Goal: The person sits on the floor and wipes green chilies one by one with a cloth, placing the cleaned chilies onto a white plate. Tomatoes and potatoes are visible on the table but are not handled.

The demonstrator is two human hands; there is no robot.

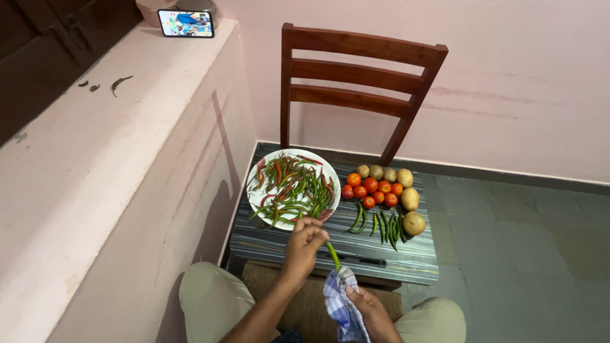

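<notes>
left grip (pixel 305 244) pinches green chilli (pixel 333 255) beside plate (pixel 254 194), tomatoes (pixel 372 190) near.

cloth (pixel 342 305) btm cut off, phone screen (pixel 185 23) blurred

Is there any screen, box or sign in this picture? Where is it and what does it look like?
Phone: lies on the pale ledge at top left, a flat dark-edged rectangle turned sideways, its screen lit with a bright blue and mixed-colour picture.
Box-like thing: just behind the phone, pale, mostly cut off by the picture's edge; too little shows to tell its kind.
No signs or labels show.
</notes>
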